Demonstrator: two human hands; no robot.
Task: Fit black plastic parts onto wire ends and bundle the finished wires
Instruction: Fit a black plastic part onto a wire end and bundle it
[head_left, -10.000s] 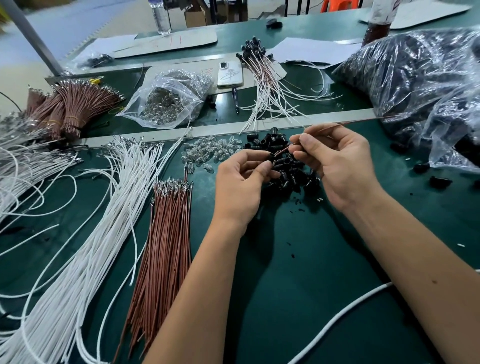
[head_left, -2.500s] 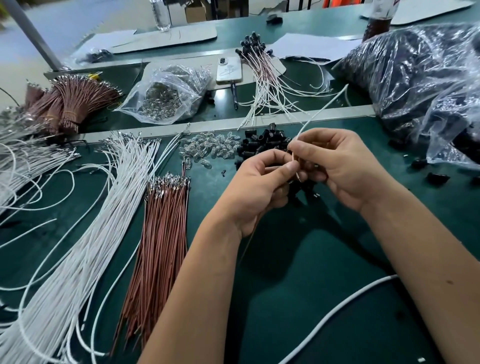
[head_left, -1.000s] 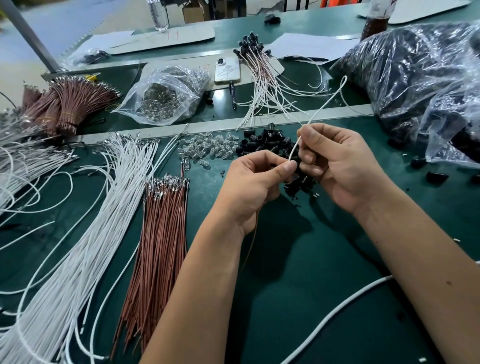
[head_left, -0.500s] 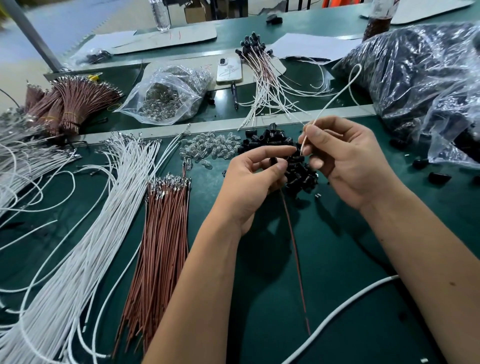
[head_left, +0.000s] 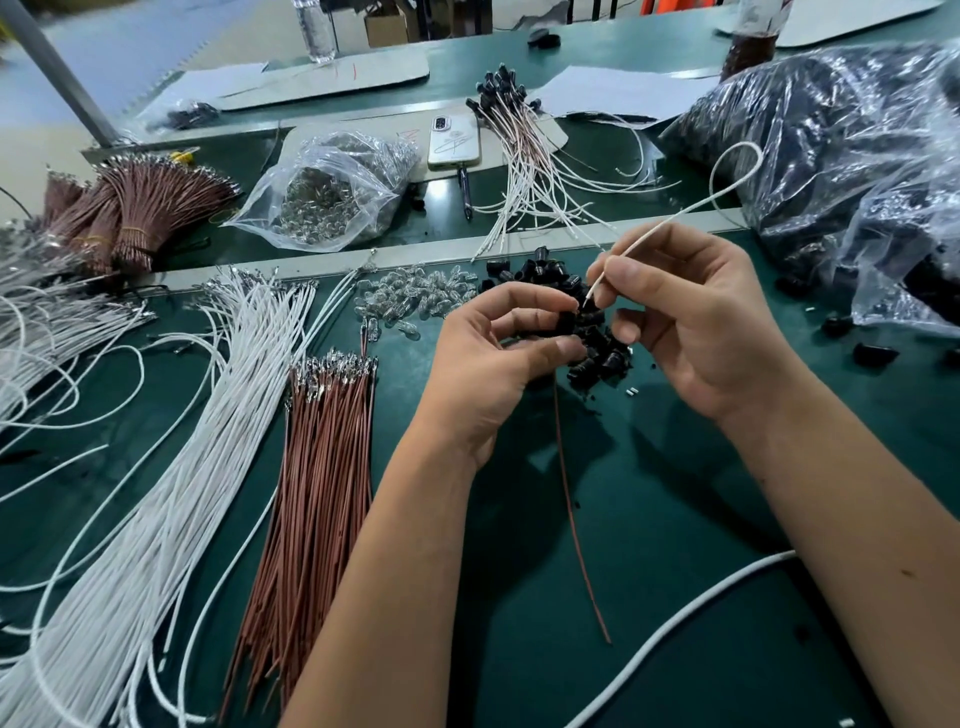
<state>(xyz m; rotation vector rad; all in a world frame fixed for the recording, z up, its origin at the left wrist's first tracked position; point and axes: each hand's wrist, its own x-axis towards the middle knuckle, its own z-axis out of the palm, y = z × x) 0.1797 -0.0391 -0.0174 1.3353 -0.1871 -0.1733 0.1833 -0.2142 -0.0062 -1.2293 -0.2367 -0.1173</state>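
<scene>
Since half a second ago, both hands are drifting slightly down toward the black pile (head_left: 582, 332), and the white wire's (head_left: 670, 221) loop is swinging right. Left of the pile, the white bunch (head_left: 171, 467) and brown bunch (head_left: 322, 467) are lying untouched. At the pile, the left hand (head_left: 493, 364) is pinching a black part (head_left: 567, 323) with a brown wire (head_left: 571, 509) hanging below it. Just right, the right hand (head_left: 691, 322) is pinching the white wire, aiming its tip at the part. Looks like the insertion step; next it's needing a steady push into the socket.
</scene>
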